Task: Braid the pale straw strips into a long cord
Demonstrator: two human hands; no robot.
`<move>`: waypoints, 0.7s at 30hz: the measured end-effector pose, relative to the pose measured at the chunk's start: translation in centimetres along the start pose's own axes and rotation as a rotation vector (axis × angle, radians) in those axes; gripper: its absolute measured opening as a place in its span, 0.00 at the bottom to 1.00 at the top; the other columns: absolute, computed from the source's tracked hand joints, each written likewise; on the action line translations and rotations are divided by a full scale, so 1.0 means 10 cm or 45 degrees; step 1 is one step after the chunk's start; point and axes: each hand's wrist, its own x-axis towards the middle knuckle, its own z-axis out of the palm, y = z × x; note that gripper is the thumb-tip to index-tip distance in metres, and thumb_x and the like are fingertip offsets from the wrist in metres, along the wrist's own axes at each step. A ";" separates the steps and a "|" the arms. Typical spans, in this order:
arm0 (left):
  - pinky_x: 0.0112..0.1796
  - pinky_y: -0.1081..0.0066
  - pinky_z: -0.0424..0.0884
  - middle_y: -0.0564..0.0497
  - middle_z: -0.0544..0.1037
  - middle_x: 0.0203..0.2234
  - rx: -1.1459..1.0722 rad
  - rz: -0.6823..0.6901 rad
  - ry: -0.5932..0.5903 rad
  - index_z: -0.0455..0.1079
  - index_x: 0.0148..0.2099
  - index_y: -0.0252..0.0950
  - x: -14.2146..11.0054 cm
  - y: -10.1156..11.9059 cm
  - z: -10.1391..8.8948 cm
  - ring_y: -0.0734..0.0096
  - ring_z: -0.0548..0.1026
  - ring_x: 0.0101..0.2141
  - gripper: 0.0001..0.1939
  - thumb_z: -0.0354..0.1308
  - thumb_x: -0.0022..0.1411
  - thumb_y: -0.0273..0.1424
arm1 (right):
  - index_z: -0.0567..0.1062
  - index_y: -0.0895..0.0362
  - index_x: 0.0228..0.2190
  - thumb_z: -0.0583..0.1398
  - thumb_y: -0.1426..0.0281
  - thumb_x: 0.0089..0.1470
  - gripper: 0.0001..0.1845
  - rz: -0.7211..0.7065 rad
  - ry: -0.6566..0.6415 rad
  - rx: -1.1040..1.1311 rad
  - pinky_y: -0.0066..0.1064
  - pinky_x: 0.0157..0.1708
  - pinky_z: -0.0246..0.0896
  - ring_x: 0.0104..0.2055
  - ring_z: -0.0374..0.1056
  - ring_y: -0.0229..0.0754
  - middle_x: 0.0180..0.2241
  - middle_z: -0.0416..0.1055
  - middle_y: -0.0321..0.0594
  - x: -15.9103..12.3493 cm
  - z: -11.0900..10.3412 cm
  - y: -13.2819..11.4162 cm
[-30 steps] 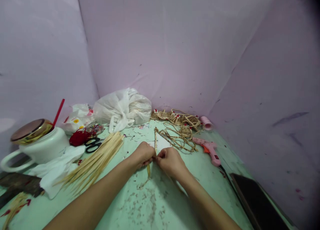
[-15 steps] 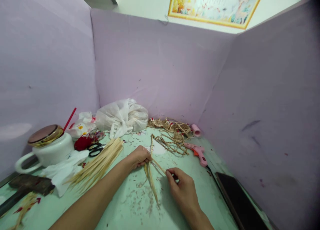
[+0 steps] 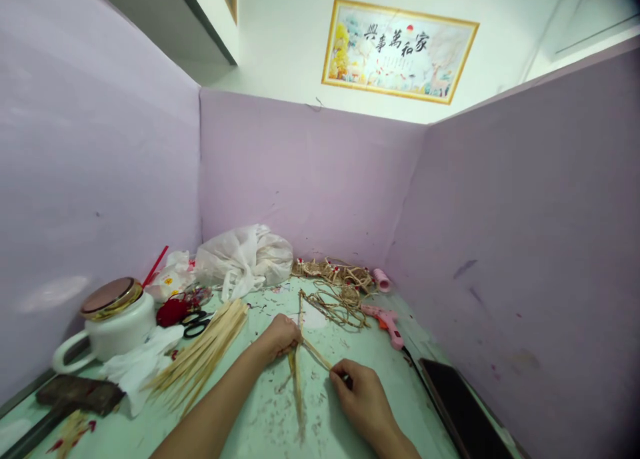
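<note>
My left hand [image 3: 283, 335] pinches a braid of straw strips [image 3: 301, 310] at the middle of the table, its finished cord running away from me. Loose straw ends [image 3: 299, 392] hang from under the fingers toward me. Between thumb and forefinger, my right hand [image 3: 361, 392] grips one strip [image 3: 317, 356] and holds it stretched out to the right. To the left of my left forearm lies a bundle of pale straw strips [image 3: 210, 346]. Just beyond the hands sits a tangle of twisted straw cord [image 3: 345, 306].
A lidded white mug [image 3: 123, 329], a hammer [image 3: 83, 396], black scissors [image 3: 196, 324] and red yarn [image 3: 173, 311] stand at left. A plastic bag [image 3: 245, 259] rests by the back partition. At right lie a pink glue gun [image 3: 387, 322], a pink spool [image 3: 381, 279] and a dark flat device [image 3: 463, 406].
The camera view has tilted up, so the table sits lower and more of the wall picture shows. Both hands keep their grip on the straw, almost unmoved.
</note>
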 end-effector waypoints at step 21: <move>0.11 0.77 0.40 0.60 0.53 0.06 -0.043 0.102 -0.017 0.53 0.14 0.35 0.06 -0.06 0.01 0.84 0.48 0.08 0.08 0.50 0.38 0.26 | 0.76 0.56 0.26 0.53 0.72 0.45 0.10 -0.031 -0.011 -0.053 0.25 0.30 0.54 0.31 0.67 0.38 0.28 0.74 0.38 -0.01 -0.01 -0.02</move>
